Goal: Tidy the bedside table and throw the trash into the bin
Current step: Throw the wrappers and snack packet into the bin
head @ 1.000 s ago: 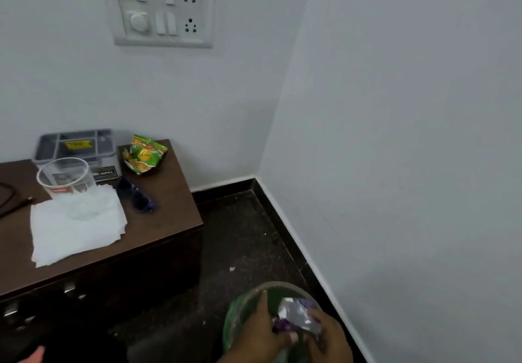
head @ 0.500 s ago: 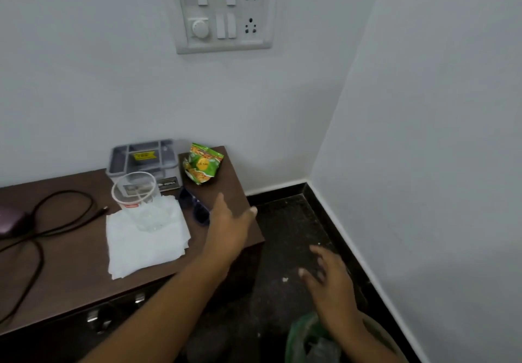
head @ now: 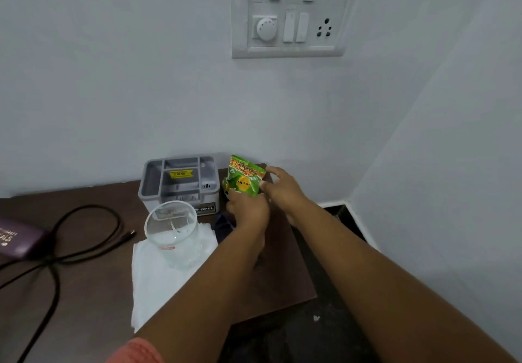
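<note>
A green and orange snack packet (head: 244, 177) stands at the back right corner of the brown bedside table (head: 282, 272). My left hand (head: 248, 207) grips the packet's lower end from below. My right hand (head: 282, 190) pinches its right edge between thumb and fingers. Both forearms reach in from the bottom right. The bin is out of view.
A grey organiser tray (head: 180, 179) sits against the wall left of the packet. In front of it a clear glass (head: 171, 227) stands on white tissue (head: 158, 278). Dark sunglasses (head: 223, 224) lie partly under my left arm. A black cable (head: 70, 238) and a purple object (head: 17, 238) lie at the left.
Both hands left the bin, where a purple wrapper was dropped, and reached up to the table's back corner. They now hold the green packet. The view swung up and left.
</note>
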Demonstrator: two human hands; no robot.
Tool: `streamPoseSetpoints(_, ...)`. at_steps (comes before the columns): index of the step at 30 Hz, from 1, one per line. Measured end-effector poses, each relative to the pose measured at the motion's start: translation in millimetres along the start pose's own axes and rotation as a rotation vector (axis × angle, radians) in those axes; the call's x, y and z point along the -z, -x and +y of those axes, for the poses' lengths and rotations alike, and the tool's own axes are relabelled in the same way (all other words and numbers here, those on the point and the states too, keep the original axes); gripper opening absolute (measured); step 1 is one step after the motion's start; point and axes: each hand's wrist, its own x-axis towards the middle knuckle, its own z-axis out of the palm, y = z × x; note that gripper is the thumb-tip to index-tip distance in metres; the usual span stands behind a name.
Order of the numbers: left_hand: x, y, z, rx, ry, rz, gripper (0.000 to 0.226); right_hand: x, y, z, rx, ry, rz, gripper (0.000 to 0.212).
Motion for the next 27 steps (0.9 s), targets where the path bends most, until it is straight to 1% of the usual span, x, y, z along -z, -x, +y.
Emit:
streamPoseSetpoints(3, -1.8, -10.0, -3.0, 0.011, -0.006, -0.021, 0.063, -12.4, -17.6, 8.2, -0.011, 0.03, -0.048, 0.039)
streamPoseSetpoints(6, -1.2, -22.0, -7.0, -0.018, -0.009, -0.018, 0.051, -23.2, -27.5, 14.9, -0.053, 0.005, -0.073, 0.037)
streamPoseSetpoints(9, 0.1, -32.5, -12.6, -0.036, -0.008, -0.005, 0.04, -31.5, -33.0, 18.4, -0.073, -0.059, -0.054, 0.034)
streamPoseSetpoints(14, -2.4, -18.4, -17.3, -0.046, 0.127, -0.077, 0.028, -23.3, -25.1, 15.8, -0.1, -0.234, 0.03, 0.029)
streamPoseSetpoints(18, -0.8, 20.9, -18.7, -0.075, 0.23, -0.18, 0.038, 1.2, 6.6, 9.1, -0.047, -0.365, 0.078, 0.029)
streamPoseSetpoints(22, 4.7, 76.9, -20.5, -0.118, 0.298, -0.311, 0.035, 38.5, 60.7, 13.1, -0.017, -0.453, 0.113, 0.028)
streamPoseSetpoints(24, 6.7, 108.1, -28.4, -0.097, 0.322, -0.369, 0.034, 61.0, 95.2, 23.3, 0.001, -0.452, 0.131, 0.027)
streamPoseSetpoints(27, 0.9, 146.1, -60.9, 0.016, 0.286, -0.426, 0.034, 91.9, 148.7, 51.8, -0.016, -0.392, 0.15, 0.028)
